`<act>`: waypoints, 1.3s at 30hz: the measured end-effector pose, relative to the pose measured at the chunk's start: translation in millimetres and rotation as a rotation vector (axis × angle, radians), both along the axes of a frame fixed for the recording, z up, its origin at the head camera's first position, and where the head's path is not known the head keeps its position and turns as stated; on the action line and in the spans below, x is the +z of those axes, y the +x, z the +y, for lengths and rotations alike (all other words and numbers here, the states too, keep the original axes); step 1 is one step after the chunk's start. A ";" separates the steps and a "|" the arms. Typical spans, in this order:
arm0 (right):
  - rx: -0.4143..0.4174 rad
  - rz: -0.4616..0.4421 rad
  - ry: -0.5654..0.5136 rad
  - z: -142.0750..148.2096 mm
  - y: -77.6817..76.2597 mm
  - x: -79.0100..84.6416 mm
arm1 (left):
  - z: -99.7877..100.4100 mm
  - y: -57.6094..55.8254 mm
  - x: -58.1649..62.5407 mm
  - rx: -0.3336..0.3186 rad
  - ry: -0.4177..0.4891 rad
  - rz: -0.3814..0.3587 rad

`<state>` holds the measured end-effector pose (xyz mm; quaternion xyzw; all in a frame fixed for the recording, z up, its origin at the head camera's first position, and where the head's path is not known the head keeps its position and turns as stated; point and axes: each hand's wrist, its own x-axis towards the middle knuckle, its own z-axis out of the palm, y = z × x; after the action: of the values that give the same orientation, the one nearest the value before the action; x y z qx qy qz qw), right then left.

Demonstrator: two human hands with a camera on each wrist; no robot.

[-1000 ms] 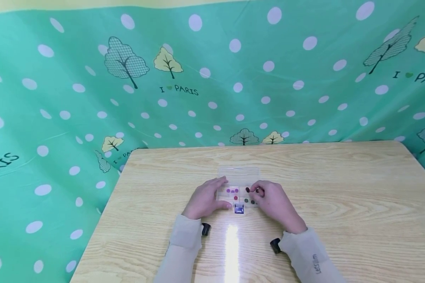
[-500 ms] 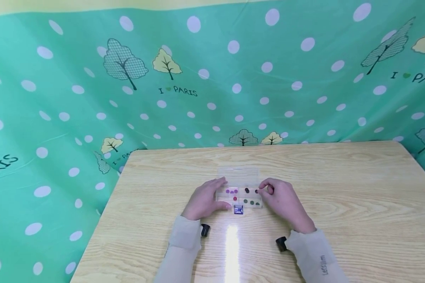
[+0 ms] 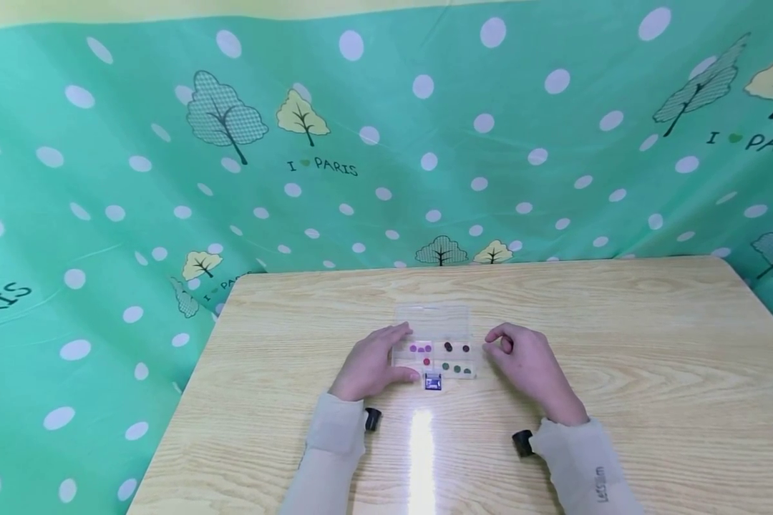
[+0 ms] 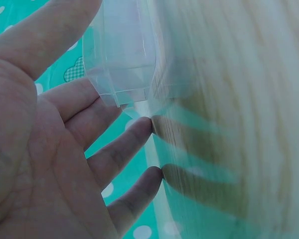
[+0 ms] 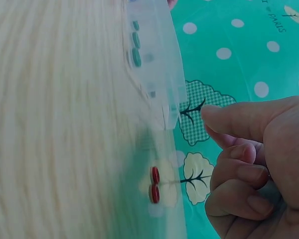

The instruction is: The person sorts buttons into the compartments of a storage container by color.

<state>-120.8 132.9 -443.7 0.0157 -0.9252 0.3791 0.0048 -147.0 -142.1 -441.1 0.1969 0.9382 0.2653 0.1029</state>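
Note:
A clear plastic box point(image 3: 454, 359) with compartments lies on the table, its see-through lid point(image 3: 433, 322) folded back. Purple discs point(image 3: 420, 349), a red disc point(image 3: 426, 362), dark discs point(image 3: 457, 347) and green discs point(image 3: 456, 369) sit in separate compartments. My left hand point(image 3: 373, 365) holds the box's left end, thumb at the near side and fingers at the far side. Just right of the box is my right hand point(image 3: 524, 361), thumb and forefinger together, other fingers curled; nothing shows between them. In the right wrist view, two red discs point(image 5: 154, 184) stand out near that hand.
A small blue-and-white item point(image 3: 433, 382) sits at the box's near edge. Wood-grain table point(image 3: 296, 315) surrounds the box. A green dotted cloth point(image 3: 373, 179) hangs behind and at the sides. A light reflection lies on the tabletop in front.
My right hand has moved right, from over the right compartments to outside the box, leaving a dark disc in the far right one. My left hand stays in place.

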 end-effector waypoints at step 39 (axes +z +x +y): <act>-0.017 -0.110 -0.026 23.2 1.0 -18.6 | 0.9 -1.4 -2.3 0.025 0.005 -0.020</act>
<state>-119.9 156.1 -462.3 -0.0128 -0.9191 0.3916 -0.0426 -148.4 -141.2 -443.4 0.1830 0.9389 0.2707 0.1085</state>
